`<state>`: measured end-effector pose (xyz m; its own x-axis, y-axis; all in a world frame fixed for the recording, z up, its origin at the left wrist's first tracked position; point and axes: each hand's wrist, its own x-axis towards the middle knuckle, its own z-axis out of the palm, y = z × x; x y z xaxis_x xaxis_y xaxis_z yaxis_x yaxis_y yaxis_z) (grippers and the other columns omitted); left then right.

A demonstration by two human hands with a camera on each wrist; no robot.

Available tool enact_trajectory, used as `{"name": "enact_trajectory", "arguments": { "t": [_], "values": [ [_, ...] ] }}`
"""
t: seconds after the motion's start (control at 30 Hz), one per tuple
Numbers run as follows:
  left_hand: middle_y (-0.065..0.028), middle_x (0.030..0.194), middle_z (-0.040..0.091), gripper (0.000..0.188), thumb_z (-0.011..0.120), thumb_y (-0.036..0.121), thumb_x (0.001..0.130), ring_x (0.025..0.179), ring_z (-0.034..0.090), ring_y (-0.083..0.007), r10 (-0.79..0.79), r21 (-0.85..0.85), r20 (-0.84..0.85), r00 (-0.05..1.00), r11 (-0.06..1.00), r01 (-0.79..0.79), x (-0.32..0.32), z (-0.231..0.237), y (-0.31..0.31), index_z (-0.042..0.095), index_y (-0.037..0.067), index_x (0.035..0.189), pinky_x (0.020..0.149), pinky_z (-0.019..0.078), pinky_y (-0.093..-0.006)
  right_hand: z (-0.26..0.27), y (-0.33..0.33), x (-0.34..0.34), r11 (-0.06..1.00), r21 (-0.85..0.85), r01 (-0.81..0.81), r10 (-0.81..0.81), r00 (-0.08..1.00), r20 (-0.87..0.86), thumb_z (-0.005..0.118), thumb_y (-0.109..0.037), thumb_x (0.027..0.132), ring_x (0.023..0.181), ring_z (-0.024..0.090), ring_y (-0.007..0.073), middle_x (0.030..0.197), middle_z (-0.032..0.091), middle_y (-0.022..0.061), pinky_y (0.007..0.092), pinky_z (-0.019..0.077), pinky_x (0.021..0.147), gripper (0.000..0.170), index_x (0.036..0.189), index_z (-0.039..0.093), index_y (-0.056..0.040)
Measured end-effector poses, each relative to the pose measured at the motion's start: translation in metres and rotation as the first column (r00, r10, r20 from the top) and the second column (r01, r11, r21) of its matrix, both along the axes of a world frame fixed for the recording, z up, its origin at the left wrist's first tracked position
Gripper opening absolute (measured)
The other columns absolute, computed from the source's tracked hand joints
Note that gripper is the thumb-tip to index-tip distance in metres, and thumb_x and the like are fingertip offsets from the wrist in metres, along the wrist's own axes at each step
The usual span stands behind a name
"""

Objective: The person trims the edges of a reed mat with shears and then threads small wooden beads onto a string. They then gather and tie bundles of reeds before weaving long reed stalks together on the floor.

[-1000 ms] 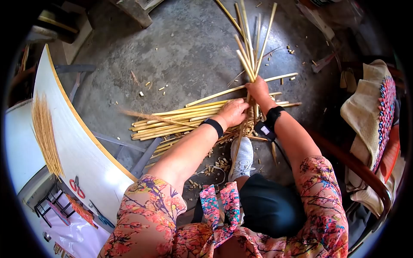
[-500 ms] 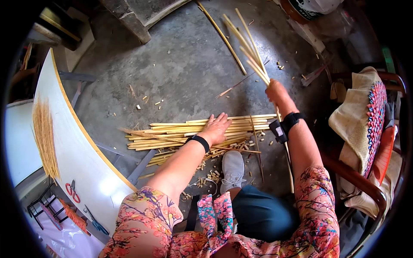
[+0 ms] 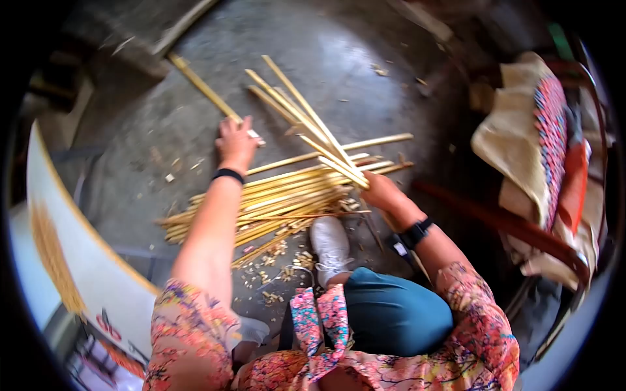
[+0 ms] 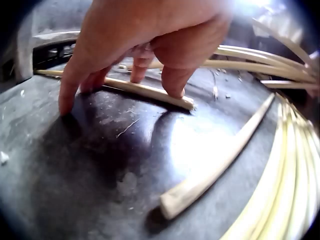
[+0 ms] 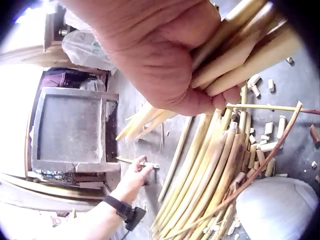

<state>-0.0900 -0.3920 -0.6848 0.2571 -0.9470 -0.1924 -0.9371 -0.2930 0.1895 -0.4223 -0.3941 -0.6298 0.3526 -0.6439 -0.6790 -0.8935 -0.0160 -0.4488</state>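
Yellow lone stalk (image 3: 205, 90) on floor (image 3: 248, 32), head view: axis runs far-left to near-right, near end aimed at the pile (image 3: 280, 195). Gathering, I'd say. Left wrist: left hand (image 4: 150, 25) over it, fingers (image 4: 71, 90) spread astride, not closed; next likely wants a pinch. Right wrist: right hand (image 5: 160, 57) curled round a bunch (image 5: 252, 66).

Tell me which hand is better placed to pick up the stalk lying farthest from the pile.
Probably the left hand: it reaches down onto that stalk, while the right hand is gripping a bunch of other stalks.
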Motion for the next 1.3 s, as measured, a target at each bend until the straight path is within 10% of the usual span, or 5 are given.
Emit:
{"name": "enact_trajectory", "arguments": {
  "t": [0.23,0.43,0.9,1.13,1.3],
  "values": [
    [-0.006,0.081,0.054,0.005,0.049,0.009,0.074,0.087,0.051,-0.0244,-0.456,-0.047,0.246,0.855,0.876,0.481,0.014,-0.01,0.009,0.054,0.009,0.075,0.074,0.0433,-0.0356,0.004,-0.009,0.005,0.855,0.3,0.423,-0.491,0.846,0.209,0.057,-0.004,0.071,0.059,0.057,0.0165,0.071,0.06,0.0083,0.0304,0.0473,0.054,0.039,0.11,0.053,-0.0024],
    [-0.0057,0.096,0.049,0.015,0.049,0.009,0.076,0.095,0.047,-0.0241,-0.589,-0.045,0.181,0.787,0.795,0.605,-0.005,0.004,0.016,0.05,0.012,0.091,0.077,0.038,-0.0379,-0.011,0.001,-0.034,0.79,0.122,0.6,-0.611,0.756,0.236,0.053,-0.001,0.069,0.05,0.054,0.0148,0.06,0.057,0.0076,0.0285,0.0422,0.045,0.013,0.082,0.053,-0.001],
    [-0.0036,0.086,0.062,0.014,0.048,0.021,0.084,0.086,0.057,-0.021,-0.54,0.237,0.007,0.842,0.819,0.523,-0.087,0.01,0.074,0.05,0.012,0.095,0.077,0.0356,-0.0444,-0.083,0.103,-0.062,0.882,-0.281,0.378,-0.389,0.921,0.016,0.07,-0.015,0.065,0.083,0.057,0.0397,0.085,0.061,0.0201,0.04,0.047,0.071,0.035,0.094,0.055,-0.0018],
    [-0.0111,0.133,0.032,0.127,0.077,0.061,0.043,0.121,0.032,-0.029,-0.4,0.41,-0.245,0.883,0.782,0.469,-0.087,0.033,0.089,0.012,0.014,0.141,0.092,0.0296,-0.0532,-0.055,0.091,-0.038,0.595,0.43,0.679,-0.791,0.589,0.164,0.062,-0.001,0.072,0.068,0.062,0.0188,0.08,0.062,0.0111,0.0295,0.0492,0.059,0.022,0.093,0.055,0.0009],
    [-0.0128,0.131,0.031,0.114,0.079,0.043,0.055,0.119,0.032,-0.0293,-0.507,0.355,-0.031,0.861,0.8,0.484,-0.1,0.023,0.12,0.011,0.015,0.141,0.092,0.0294,-0.0554,-0.055,0.07,-0.004,0.468,0.621,0.628,-0.876,0.421,0.235,0.057,0.004,0.075,0.066,0.061,0.0188,0.081,0.062,0.0097,0.0279,0.0492,0.057,0.019,0.094,0.056,0.0031]
  ]
}}
